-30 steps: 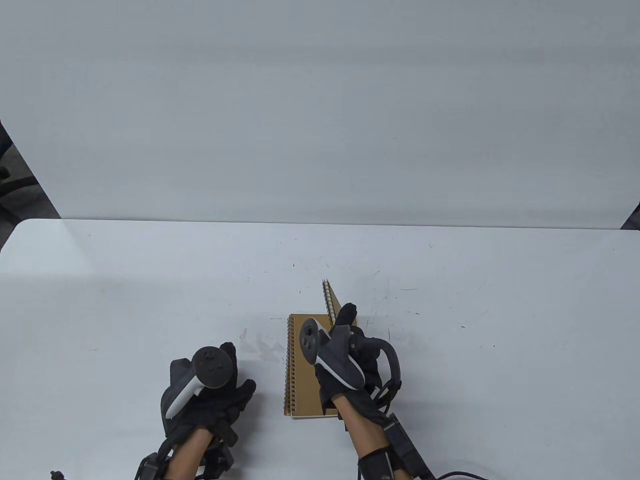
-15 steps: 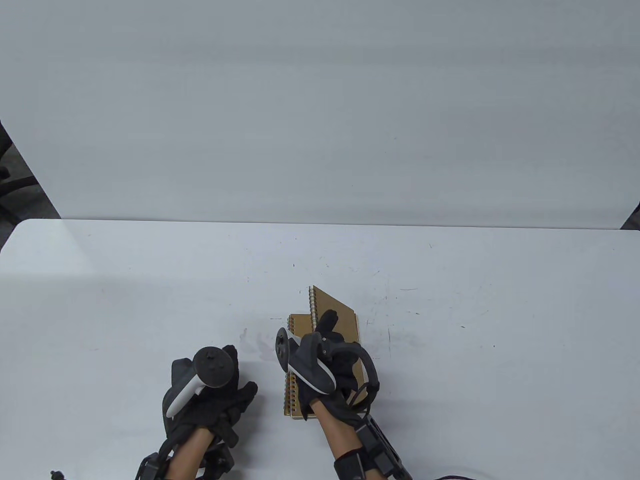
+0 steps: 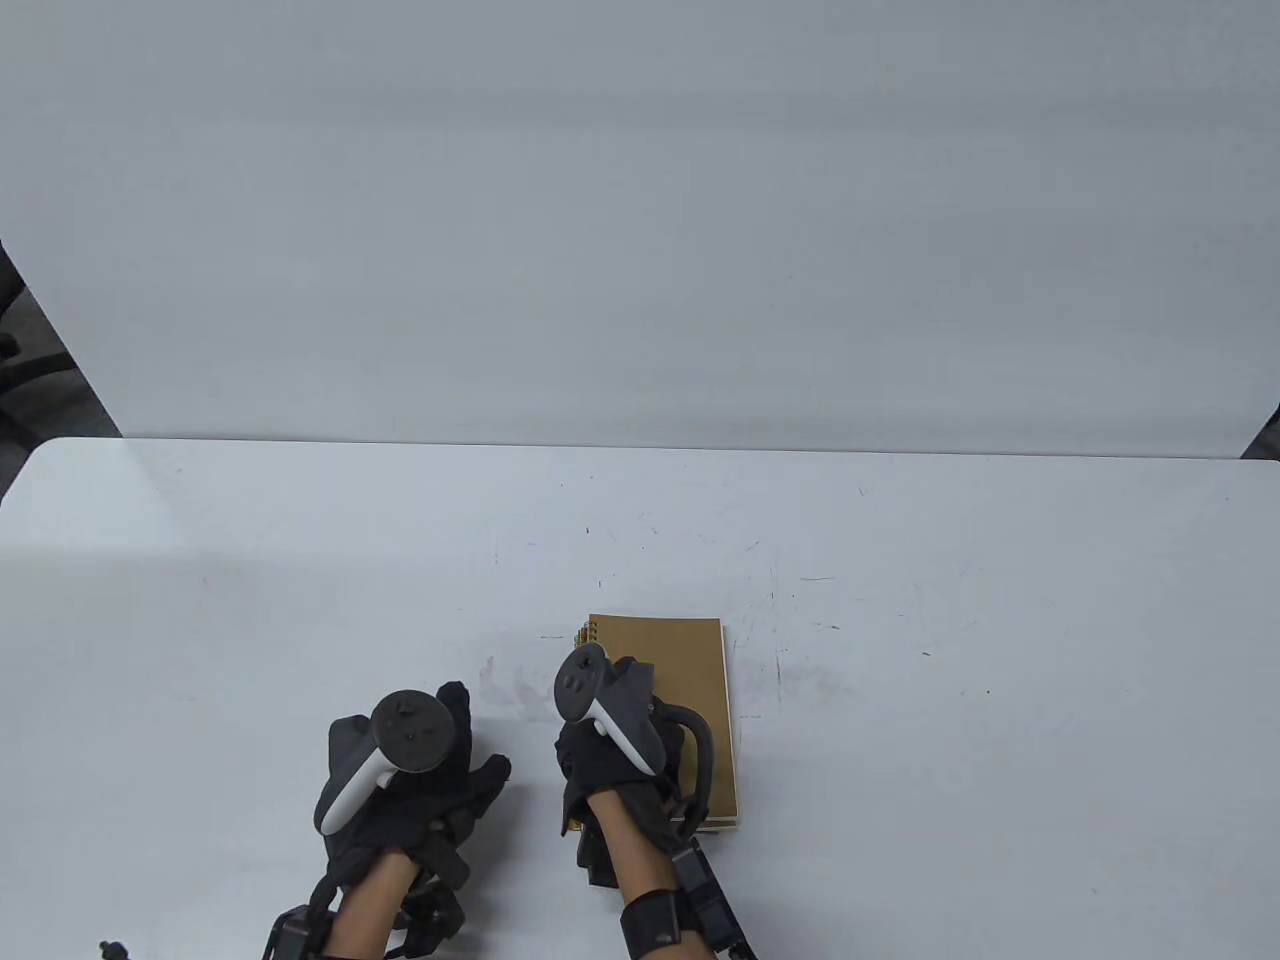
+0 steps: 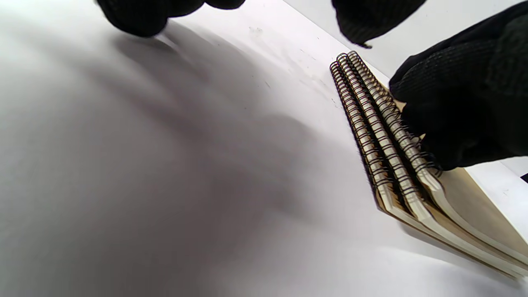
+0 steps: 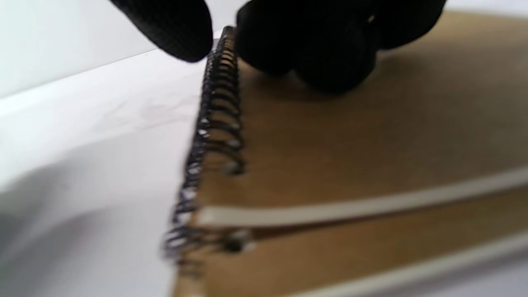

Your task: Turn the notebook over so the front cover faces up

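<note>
A stack of brown spiral notebooks (image 3: 690, 670) lies near the table's front edge, spirals on the left. The left wrist view shows three spiral bindings (image 4: 371, 111) one on another. My right hand (image 3: 590, 750) lies on the top notebook at its spiral edge. In the right wrist view its fingers (image 5: 321, 53) press on the plain brown cover (image 5: 350, 144) and the thumb sits just left of the spiral (image 5: 218, 123). My left hand (image 3: 460, 760) rests on the table left of the stack, holding nothing; its fingertips (image 4: 140, 12) hang over bare table.
The white table (image 3: 900, 560) carries faint scuff marks. A white wall panel (image 3: 640, 220) stands along its far edge. A dark chair base (image 3: 20, 370) shows at the far left beyond the table.
The top notebook was held tilted up on its edge by my right hand; it has swung over to the left and now lies flat on the stack. My left hand barely moved.
</note>
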A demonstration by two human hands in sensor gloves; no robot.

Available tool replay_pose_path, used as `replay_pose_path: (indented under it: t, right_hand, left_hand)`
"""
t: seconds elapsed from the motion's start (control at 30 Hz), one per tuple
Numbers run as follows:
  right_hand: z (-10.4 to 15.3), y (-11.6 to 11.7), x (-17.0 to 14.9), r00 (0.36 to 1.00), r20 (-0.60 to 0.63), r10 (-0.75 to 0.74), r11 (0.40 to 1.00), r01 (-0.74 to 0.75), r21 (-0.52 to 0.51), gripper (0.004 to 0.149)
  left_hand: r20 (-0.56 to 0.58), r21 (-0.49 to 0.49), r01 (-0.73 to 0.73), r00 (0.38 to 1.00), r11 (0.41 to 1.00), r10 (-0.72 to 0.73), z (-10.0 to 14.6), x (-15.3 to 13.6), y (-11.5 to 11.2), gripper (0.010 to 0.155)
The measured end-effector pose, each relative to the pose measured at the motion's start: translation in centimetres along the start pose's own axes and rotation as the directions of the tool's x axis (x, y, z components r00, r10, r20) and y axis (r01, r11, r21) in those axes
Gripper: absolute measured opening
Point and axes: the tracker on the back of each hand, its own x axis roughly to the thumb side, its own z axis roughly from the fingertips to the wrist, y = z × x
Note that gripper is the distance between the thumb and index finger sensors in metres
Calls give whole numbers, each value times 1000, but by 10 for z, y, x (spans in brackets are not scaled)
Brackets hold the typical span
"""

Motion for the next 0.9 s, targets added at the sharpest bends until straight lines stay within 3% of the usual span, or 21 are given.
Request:
replay_pose_path:
  t: [0.27,0.53,0.9]
  right_hand:
    - [31,-43,-19,984,165,70,987,-44,-157,70]
    - [54,-85,-92,957,217,193,944,-121,-307,75]
    - [62,-107,-193,950,242,198,932,-107,-346,78]
  left_hand:
    - [51,2,78,996,997,-78,-2,1,-2,91]
    - [64,3,121,991,993,-121,-3,4,-7,95]
    - [43,-8,159,986,987,-159,-6,5,-12,95]
